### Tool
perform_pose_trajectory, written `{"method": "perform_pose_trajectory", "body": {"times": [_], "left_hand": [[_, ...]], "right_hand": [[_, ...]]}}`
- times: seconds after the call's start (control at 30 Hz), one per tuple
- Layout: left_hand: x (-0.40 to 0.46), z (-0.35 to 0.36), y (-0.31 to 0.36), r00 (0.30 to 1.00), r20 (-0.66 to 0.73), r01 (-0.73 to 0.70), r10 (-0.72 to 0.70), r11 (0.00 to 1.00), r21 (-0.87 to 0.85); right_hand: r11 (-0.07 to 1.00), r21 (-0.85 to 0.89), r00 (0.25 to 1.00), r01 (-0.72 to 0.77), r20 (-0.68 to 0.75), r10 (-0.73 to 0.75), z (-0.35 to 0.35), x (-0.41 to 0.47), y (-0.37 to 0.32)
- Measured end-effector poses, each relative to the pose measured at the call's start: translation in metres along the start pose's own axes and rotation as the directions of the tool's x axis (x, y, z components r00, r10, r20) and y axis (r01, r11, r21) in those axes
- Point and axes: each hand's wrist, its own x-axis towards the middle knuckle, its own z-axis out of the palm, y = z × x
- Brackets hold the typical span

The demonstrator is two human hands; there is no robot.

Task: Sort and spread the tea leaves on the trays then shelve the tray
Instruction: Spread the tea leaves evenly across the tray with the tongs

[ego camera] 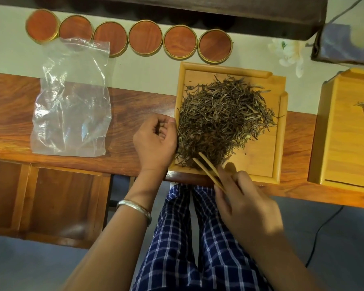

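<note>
Tea leaves [225, 118] lie in a loose dark heap on a pale wooden tray [280, 143], filling its left and middle part while the right strip of the tray floor shows bare. The tray sits on the brown wooden bench [122, 114], close to the near edge. The right hand [246, 204] holds a pair of bamboo tongs [208, 169], its grip closed round their rear end; the two tips rest at the near edge of the heap. The left hand [156, 139] hovers just beside the tray's left rim with fingers curled inward, thumb near the rim; whether anything is pinched inside that grip, I cannot tell. A silver bangle [135, 208] circles the left wrist. A crumpled clear plastic bag [72, 101] lies flat on the bench to the left, well apart from the tray. Six round tins with reddish lids [145, 37] stand in a row along the far side. A second tray [345, 131] with a few leaves sits at the right edge. Blue checked trousers [198, 238] show below.
</note>
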Motion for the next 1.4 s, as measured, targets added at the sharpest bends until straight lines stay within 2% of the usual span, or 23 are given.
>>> {"method": "perform_pose_trajectory", "body": {"times": [0.17, 0.37, 0.57, 0.83, 1.03, 1.2, 1.4], "left_hand": [[0.000, -0.001, 0.003, 1.000, 0.004, 0.010, -0.010, 1.000, 0.020], [0.000, -0.001, 0.003, 0.999, 0.007, 0.039, -0.040, 0.999, 0.030], [0.000, -0.001, 0.003, 1.000, 0.004, 0.024, -0.024, 0.999, 0.027], [0.000, -0.001, 0.002, 1.000, 0.011, 0.009, -0.009, 1.000, 0.027], [-0.001, -0.001, 0.002, 1.000, 0.015, 0.028, -0.028, 0.999, 0.019], [0.000, -0.001, 0.000, 1.000, 0.018, 0.009, -0.009, 0.999, 0.032], [0.000, -0.002, 0.001, 1.000, 0.028, -0.007, 0.006, 0.999, 0.039]], "right_hand": [[0.994, 0.013, 0.992, -0.111, 0.067, 0.110, -0.004, -0.012, 0.013], [0.992, 0.040, 0.993, -0.116, 0.036, 0.114, -0.003, -0.012, 0.020], [0.983, 0.004, 0.983, -0.183, 0.024, 0.182, -0.009, -0.021, 0.036], [0.989, 0.040, 0.990, -0.143, 0.006, 0.143, -0.010, -0.002, 0.019], [0.994, 0.053, 0.991, -0.100, 0.090, 0.095, -0.004, 0.009, 0.008], [0.984, -0.039, 0.985, -0.173, 0.005, 0.173, -0.006, -0.004, 0.016], [0.996, 0.066, 0.998, -0.063, -0.014, 0.064, 0.003, 0.010, -0.008]]}}
